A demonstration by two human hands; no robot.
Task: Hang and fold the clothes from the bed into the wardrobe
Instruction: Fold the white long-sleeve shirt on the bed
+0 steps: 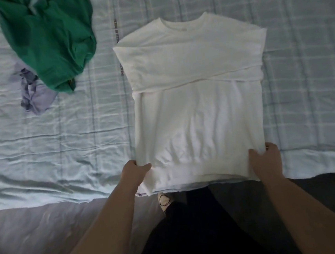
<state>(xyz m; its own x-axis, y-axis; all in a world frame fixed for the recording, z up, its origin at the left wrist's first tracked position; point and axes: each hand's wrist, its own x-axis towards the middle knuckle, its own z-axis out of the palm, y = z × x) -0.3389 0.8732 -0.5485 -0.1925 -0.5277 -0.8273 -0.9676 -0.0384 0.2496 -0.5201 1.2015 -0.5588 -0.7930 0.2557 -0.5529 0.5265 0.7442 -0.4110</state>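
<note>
A white sweatshirt [197,107] lies flat on the bed [61,137], collar away from me, with both sleeves folded across its chest. My left hand [134,172] grips the hem's left corner, thumb on top of the cloth. At the hem's right corner my right hand [265,158] grips the fabric the same way. The hem lies at the bed's near edge. A crumpled green garment [52,41] lies at the far left of the bed, partly over a small lilac garment [34,96].
The bed has a pale blue checked cover with wrinkles on its left half. Below the bed's near edge are the grey floor [40,241], my dark trousers and one foot [164,200]. No wardrobe is in view.
</note>
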